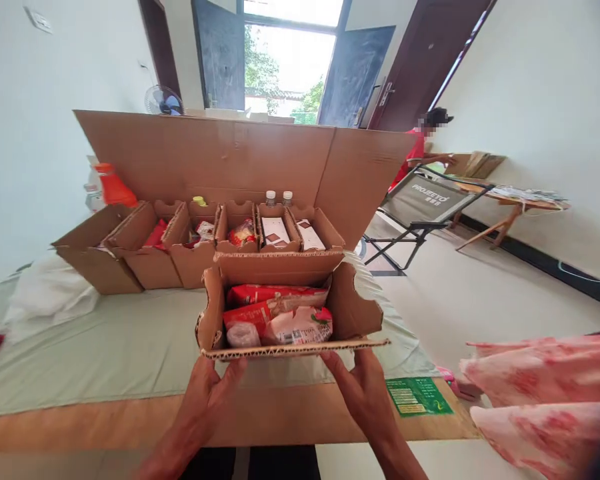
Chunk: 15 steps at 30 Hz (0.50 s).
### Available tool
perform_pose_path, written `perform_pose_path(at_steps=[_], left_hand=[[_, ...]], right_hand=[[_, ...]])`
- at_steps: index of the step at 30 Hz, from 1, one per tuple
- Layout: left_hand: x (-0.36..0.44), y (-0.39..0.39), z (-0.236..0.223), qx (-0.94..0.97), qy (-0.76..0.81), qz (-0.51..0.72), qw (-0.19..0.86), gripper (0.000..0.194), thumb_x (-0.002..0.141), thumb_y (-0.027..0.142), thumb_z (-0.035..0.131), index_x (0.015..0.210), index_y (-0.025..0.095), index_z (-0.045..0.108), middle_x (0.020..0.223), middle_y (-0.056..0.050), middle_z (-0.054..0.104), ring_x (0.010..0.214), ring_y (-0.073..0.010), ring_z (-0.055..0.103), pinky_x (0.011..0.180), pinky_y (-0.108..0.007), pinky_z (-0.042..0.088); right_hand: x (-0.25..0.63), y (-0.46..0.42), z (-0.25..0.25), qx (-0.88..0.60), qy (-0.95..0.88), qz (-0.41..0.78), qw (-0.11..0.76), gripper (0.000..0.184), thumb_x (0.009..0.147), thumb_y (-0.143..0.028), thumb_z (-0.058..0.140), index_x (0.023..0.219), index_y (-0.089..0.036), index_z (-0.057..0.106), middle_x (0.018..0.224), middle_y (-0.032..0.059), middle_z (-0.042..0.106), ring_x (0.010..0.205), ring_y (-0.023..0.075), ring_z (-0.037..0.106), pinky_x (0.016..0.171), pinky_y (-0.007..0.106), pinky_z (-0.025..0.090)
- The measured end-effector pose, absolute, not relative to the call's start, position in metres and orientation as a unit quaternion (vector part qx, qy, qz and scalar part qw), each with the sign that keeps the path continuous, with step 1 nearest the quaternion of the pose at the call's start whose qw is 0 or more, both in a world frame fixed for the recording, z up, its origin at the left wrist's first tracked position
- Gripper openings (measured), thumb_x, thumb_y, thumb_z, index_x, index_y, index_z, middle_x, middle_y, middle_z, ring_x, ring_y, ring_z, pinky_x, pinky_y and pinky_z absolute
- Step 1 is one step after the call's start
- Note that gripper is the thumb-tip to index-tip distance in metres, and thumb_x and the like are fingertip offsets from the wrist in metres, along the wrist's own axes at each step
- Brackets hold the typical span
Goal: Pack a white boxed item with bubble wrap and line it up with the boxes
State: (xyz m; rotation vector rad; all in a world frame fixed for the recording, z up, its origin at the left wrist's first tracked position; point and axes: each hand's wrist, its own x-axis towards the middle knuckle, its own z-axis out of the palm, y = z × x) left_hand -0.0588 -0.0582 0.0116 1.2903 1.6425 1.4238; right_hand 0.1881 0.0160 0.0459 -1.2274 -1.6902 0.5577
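An open cardboard box (363, 300) is between my two hands, in front of a row of similar boxes. Inside it lie red food packets (250, 315) and a pale pink and white packet (297, 327). My left hand (215, 383) grips the box's near left corner, its thumb against the front wall. At the near right corner my right hand (355, 380) holds the same box, thumb also on the front. The fingers of both hands are partly hidden under and beside the cardboard.
Several cardboard boxes (155, 270) with packets and cartons stand in a row before a tall cardboard panel (280, 157). An orange-capped bottle (115, 187) is behind them at left. A green label (420, 397) lies near the table's front edge. A folding chair (425, 200) and a person in red (415, 150) are at right.
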Motion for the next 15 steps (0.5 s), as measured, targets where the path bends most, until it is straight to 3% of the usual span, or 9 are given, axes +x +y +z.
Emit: perform_pose_path(at_steps=[4, 8, 11, 15], left_hand=[[-0.077, -0.044, 0.067, 0.491, 0.607, 0.562, 0.272, 0.05, 0.09, 0.055, 0.064, 0.127, 0.022, 0.059, 0.116, -0.008, 0.07, 0.113, -0.031, 0.062, 0.093, -0.043, 0.054], [-0.087, -0.041, 0.102, 0.51, 0.572, 0.588, 0.258, 0.05, 0.093, 0.053, 0.061, 0.131, 0.021, 0.055, 0.122, -0.008, 0.068, 0.119, -0.0294, 0.059, 0.098, -0.042, 0.05], [-0.093, -0.05, 0.113, 0.514, 0.563, 0.593, 0.258, 0.048, 0.094, 0.052, 0.062, 0.129, 0.02, 0.054, 0.121, -0.007, 0.068, 0.123, -0.0296, 0.057, 0.101, -0.043, 0.049], [-0.104, -0.057, 0.128, 0.522, 0.564, 0.6, 0.221, 0.044, 0.092, 0.05, 0.064, 0.123, 0.019, 0.057, 0.12, -0.008, 0.067, 0.12, -0.0308, 0.058, 0.101, -0.045, 0.049]], right_hand=[[0.164, 0.028, 0.096, -0.47, -0.682, 0.266, 0.493, 0.036, 0.087, -0.054, 0.066, 0.1, -0.021, 0.063, 0.078, 0.0042, 0.068, 0.059, 0.0179, 0.053, 0.048, 0.029, 0.038], [0.15, 0.028, 0.125, -0.447, -0.674, 0.277, 0.52, 0.041, 0.086, -0.056, 0.066, 0.107, -0.021, 0.062, 0.1, 0.0081, 0.072, 0.08, 0.0228, 0.061, 0.061, 0.032, 0.046], [0.141, 0.02, 0.135, -0.437, -0.682, 0.25, 0.53, 0.037, 0.087, -0.054, 0.066, 0.103, -0.021, 0.062, 0.095, 0.0065, 0.069, 0.083, 0.0229, 0.06, 0.067, 0.034, 0.048], [0.132, 0.014, 0.146, -0.427, -0.694, 0.228, 0.533, 0.034, 0.087, -0.054, 0.065, 0.096, -0.022, 0.06, 0.081, 0.0024, 0.063, 0.071, 0.0197, 0.053, 0.06, 0.032, 0.043]])
